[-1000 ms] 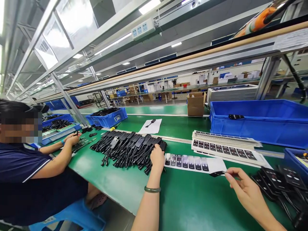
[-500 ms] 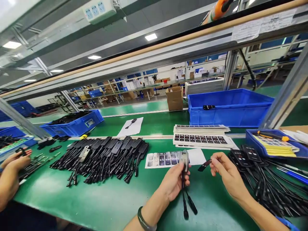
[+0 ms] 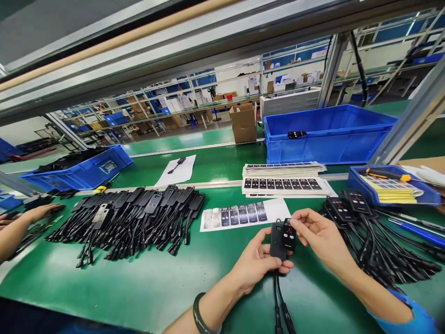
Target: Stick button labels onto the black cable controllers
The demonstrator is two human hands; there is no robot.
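My left hand (image 3: 253,262) is closed around a black controller (image 3: 277,246), with a small display near its top and two cables hanging below. Between the fingertips of my right hand (image 3: 316,232) is a black sticker label (image 3: 289,237) printed with red and white marks. The label is right beside the controller's face, overlapping its right side; whether they touch I cannot tell. Behind my hands lies a label sheet (image 3: 243,215) with several dark labels and some bare backing. Many plain controllers (image 3: 142,199) are heaped to the left. Controllers bearing printed labels (image 3: 342,211) are piled at right.
Stacked label sheets (image 3: 288,184) lie beyond my hands, before a large blue bin (image 3: 323,148). A small blue tray (image 3: 417,195) holds yellow-backed sheets and a cutter. Another blue bin (image 3: 90,169) stands at left. A co-worker's hand (image 3: 40,213) is at the left edge.
My left hand has turned the controller so its display side faces me. My right hand has brought the label left, up against the controller's side. The view has tilted down.
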